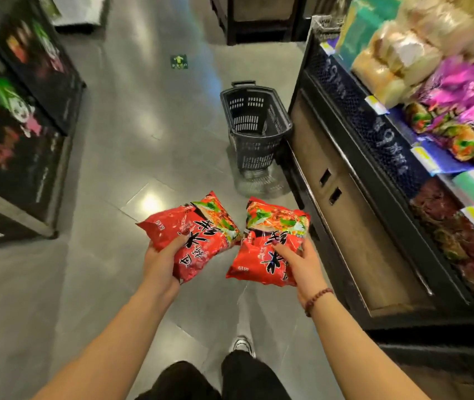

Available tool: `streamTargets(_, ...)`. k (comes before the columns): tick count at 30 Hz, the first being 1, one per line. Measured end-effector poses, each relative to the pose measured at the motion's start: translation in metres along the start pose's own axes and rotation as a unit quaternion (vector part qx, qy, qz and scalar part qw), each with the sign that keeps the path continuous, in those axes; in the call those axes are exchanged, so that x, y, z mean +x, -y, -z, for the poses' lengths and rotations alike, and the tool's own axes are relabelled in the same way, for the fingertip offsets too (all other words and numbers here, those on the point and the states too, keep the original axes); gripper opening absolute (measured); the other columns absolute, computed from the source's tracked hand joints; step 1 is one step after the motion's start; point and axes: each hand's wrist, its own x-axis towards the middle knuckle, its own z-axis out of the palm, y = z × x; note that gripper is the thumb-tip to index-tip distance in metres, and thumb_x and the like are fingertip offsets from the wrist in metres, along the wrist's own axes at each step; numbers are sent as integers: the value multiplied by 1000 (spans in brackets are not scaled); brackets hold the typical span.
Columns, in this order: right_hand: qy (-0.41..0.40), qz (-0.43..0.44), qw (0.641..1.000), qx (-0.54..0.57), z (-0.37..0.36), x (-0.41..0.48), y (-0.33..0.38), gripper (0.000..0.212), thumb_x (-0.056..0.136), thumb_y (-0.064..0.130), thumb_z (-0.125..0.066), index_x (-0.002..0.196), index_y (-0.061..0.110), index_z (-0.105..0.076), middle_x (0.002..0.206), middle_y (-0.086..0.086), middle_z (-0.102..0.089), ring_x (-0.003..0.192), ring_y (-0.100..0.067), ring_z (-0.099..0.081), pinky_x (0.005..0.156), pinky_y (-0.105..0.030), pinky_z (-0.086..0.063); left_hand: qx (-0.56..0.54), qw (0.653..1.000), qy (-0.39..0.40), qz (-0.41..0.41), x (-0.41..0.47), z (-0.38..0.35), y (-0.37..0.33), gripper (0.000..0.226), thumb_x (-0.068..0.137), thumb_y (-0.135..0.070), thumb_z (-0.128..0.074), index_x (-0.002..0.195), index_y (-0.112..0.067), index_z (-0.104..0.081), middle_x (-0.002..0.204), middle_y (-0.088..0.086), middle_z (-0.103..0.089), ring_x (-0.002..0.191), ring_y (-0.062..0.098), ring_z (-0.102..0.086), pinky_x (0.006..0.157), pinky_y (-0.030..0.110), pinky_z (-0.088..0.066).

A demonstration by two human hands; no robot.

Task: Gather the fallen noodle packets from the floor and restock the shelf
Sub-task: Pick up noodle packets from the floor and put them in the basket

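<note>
The left packet [198, 232] is gripped by the left hand [159, 261], the right packet [270, 241] by the right hand [302, 264], and the shelf [374, 145] is set off rightward, nearer the right hand, its slot perhaps low, blurred.

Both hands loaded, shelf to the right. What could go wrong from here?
1. Left hand grips the left packet, right hand the right packet; no spare hand, either may slip while shelving.
2. The black basket stands on the floor beside the shelf unit ahead: possible trip hazard.
</note>
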Motion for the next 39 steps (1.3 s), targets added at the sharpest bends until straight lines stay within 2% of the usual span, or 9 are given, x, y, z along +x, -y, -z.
streamTargets(4,8,-11,1000,-2,-8,55,33,32,82,16,-72,103,32,-53,108,-6,-68,93,-25,-70,76,-41,-59,-5,1000,-4,-5,39,-38,-20,51,84,-12,-72,130,-17,-52,114,10,-69,96,30,-69,76,42,-57)
streamTargets(8,0,-18,1000,1,-23,120,58,47,81,19,-74,121,21,-51,113,-7,-67,96,-25,-69,83,-47,-57,13,1000,-1,-3,101,-73,-40,52,85,-13,-71,132,-17,-51,117,11,-68,99,31,-69,79,43,-57)
streamTargets(12,-14,-14,1000,6,-45,193,84,55,79,21,-76,127,19,-49,113,-6,-67,96,-24,-69,83,-47,-57,32,999,13,0,174,-109,-69,51,85,-17,-72,131,-20,-51,116,8,-68,99,30,-69,81,44,-57)
streamTargets(16,-21,-4,1000,6,-73,268,122,52,81,19,-75,126,17,-50,113,-7,-67,95,-24,-70,77,-42,-59,13,999,33,2,248,-149,-109,49,86,-14,-70,132,-19,-52,116,8,-69,98,29,-70,74,39,-58)
streamTargets(21,-42,-7,999,13,-108,349,169,50,80,18,-75,124,18,-52,111,-7,-69,93,-25,-70,80,-47,-58,-9,999,42,6,330,-200,-163,47,87,-7,-66,131,-13,-54,114,12,-70,82,24,-73,59,33,-60)
streamTargets(28,-43,-17,999,16,-133,465,225,49,80,18,-75,124,21,-53,112,-7,-68,93,-26,-70,75,-44,-59,-12,999,24,20,427,-271,-200,49,85,-9,-69,131,-15,-54,118,12,-69,92,28,-71,70,38,-59)
streamTargets(31,-30,-27,999,18,-138,524,249,51,79,19,-77,124,20,-53,111,-8,-69,91,-26,-71,72,-43,-59,-15,1000,3,13,470,-307,-210,49,84,-9,-70,130,-14,-54,115,11,-69,86,25,-72,62,35,-59)
streamTargets(34,-12,-23,999,18,-139,581,280,44,81,16,-74,121,18,-54,107,-8,-70,87,-23,-72,67,-38,-59,-24,999,-20,14,513,-351,-222,49,84,-11,-70,131,-15,-53,116,11,-69,87,26,-71,59,33,-59)
streamTargets(39,-8,-40,999,16,-135,672,329,51,80,14,-75,125,16,-53,110,-10,-69,94,-28,-70,79,-47,-57,-22,999,-31,10,572,-419,-239,45,87,-11,-68,129,-18,-53,117,9,-69,90,24,-70,66,35,-59)
